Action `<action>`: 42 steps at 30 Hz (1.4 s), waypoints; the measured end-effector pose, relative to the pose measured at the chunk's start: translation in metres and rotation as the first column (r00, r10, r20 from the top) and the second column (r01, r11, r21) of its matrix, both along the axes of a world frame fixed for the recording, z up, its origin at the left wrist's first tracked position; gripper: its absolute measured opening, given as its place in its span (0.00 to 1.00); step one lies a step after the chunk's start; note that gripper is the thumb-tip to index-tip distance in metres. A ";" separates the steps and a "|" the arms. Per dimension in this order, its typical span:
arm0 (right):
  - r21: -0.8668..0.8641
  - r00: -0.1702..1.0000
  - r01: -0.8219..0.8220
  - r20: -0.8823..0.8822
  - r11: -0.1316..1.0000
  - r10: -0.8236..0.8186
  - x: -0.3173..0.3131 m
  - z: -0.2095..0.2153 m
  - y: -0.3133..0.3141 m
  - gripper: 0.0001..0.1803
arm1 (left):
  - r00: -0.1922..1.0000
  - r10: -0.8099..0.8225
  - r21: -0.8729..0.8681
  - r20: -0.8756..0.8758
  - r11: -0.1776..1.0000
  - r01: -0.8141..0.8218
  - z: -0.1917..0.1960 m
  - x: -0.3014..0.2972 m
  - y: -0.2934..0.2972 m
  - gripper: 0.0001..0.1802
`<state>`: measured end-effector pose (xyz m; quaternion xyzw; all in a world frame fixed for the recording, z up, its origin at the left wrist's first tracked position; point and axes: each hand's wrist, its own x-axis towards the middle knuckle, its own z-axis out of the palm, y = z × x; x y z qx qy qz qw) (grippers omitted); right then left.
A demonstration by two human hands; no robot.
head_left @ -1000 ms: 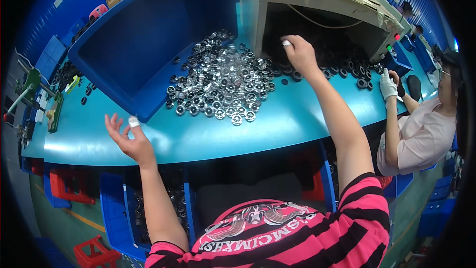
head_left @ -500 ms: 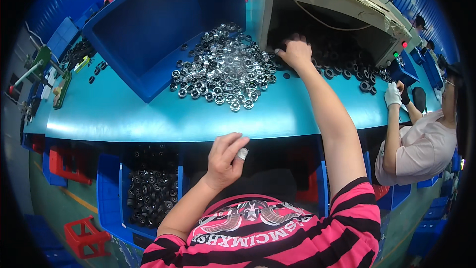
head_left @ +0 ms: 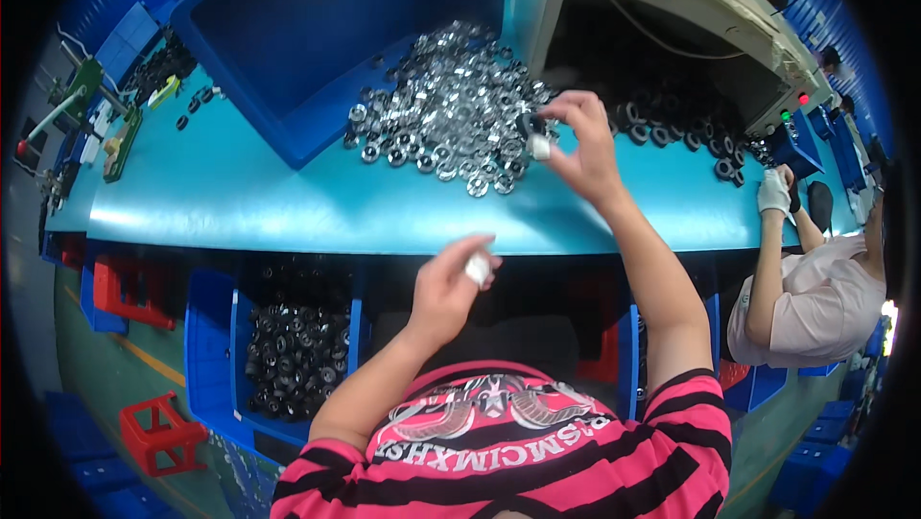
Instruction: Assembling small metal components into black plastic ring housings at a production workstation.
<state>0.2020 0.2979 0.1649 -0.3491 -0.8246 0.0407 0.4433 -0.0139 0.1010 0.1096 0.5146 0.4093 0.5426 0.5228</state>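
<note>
My right hand (head_left: pixel 587 153) is raised above the right edge of a heap of shiny chrome wheel hubs (head_left: pixel 460 97). Between its thumb and fingers it pinches a black ring (head_left: pixel 528 124); the thumb tip has a white wrap. Just off the table's front edge, my left hand (head_left: pixel 449 287) hovers with its fingers curled in and a white wrap on one digit. What it may hold is hidden. Right of the hubs, black rubber rings (head_left: pixel 672 126) lie loose in and before the opening of a cream-coloured metal box (head_left: pixel 552 11).
A large blue bin (head_left: pixel 254 68) lies tipped behind the hubs. Below the turquoise table (head_left: pixel 288 217), a blue crate (head_left: pixel 213 356) stands beside many black wheels (head_left: pixel 297 351). A red stool (head_left: pixel 163 435) is at lower left. At right, a co-worker (head_left: pixel 806 298) with a white glove works at the table.
My right hand has drawn back from the box's opening toward the hubs, bringing out a black ring. My left hand has risen slightly and shifted right. The view has tilted a little.
</note>
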 end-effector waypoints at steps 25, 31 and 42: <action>-0.232 0.939 0.274 0.274 0.934 -0.207 0.032 -0.063 0.024 0.19 | 0.512 -0.096 -0.156 0.854 0.891 0.427 -0.019 0.004 0.000 0.30; -0.279 0.939 0.297 0.261 0.913 -0.225 0.034 -0.060 0.015 0.17 | 0.508 -0.084 -0.162 0.857 0.893 0.420 -0.022 0.001 -0.003 0.28; -0.666 0.808 -0.516 -0.586 0.538 0.050 -0.007 -0.036 -0.130 0.20 | 0.566 -0.019 -0.212 0.824 0.916 0.340 -0.037 -0.005 -0.016 0.27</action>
